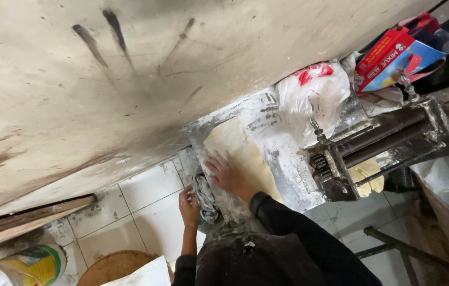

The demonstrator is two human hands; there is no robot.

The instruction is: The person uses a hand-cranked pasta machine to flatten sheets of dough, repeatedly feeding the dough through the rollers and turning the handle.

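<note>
One pale yellow dough sheet (240,153) lay flat on the floured metal counter (282,159), running toward a two-roller machine (388,143). The right hand (227,175) rested open, palm down, on the sheet's near end. The left hand (188,204), at the counter's edge, gripped a crumpled grey rag (206,198).

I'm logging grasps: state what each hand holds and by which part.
Left hand has its grip on the hanging grey rag, near its middle. Right hand holds nothing; it lies flat on the dough sheet.
</note>
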